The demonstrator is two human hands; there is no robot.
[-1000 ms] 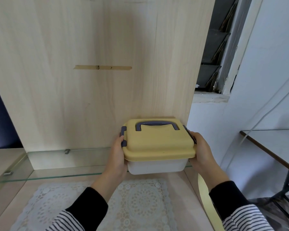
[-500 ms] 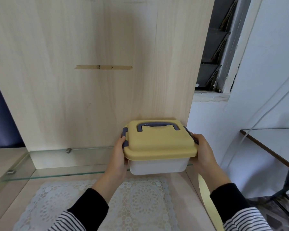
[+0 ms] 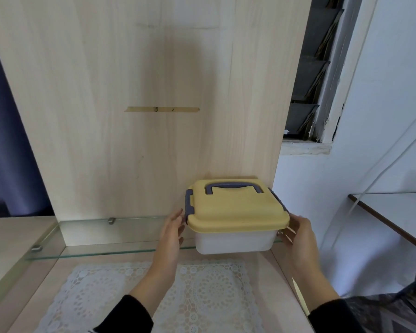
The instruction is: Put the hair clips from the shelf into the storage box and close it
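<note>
Between left grip (image 3: 171,233), right grip (image 3: 298,236), storage box (image 3: 235,210)

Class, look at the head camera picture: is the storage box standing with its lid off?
No, the yellow lid sits flat on the storage box, with its purple handle folded down.

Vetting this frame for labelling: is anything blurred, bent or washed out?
Head view: the right hand is smeared by motion blur, the left hand only slightly; the storage box is sharp; wide-angle distortion curves the edges of the wooden panel; a soft shadow lies on it; no harsh glare.
</note>
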